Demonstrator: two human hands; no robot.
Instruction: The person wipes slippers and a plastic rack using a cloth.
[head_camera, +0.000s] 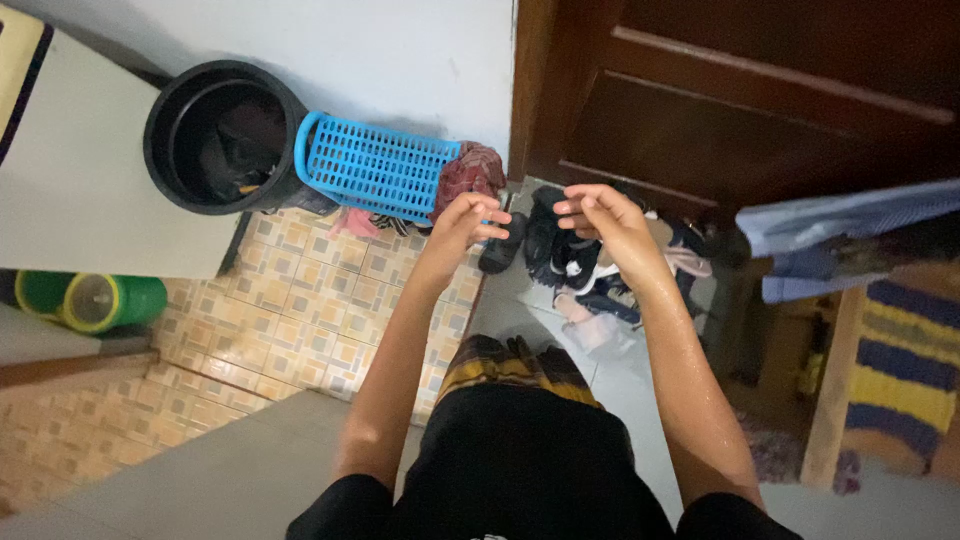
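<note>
Below my head camera, both of my bare arms reach forward over the floor, wet and glistening. My left hand (468, 222) is loosely curled, fingers bent in toward the palm, with nothing in its grasp that I can see. My right hand (600, 215) hangs the same way, fingers hooked downward and half closed, also holding nothing. The two hands are near each other but apart, fingertips pointing toward one another across a small gap.

Just beyond my left hand lies a blue plastic basket (372, 165) tipped on its side against the white wall, with a dark red patterned cloth (470, 170) bunched at its open end. Beside the basket stands a black bucket (215, 135) with dark things inside it. Under my right hand is a pile of shoes and sandals (580, 265) on the grey floor at the foot of a dark wooden door (740, 90). Left of that, the floor is yellow patterned tile (300, 320), and a green container (95, 298) lies at the far left edge.
</note>
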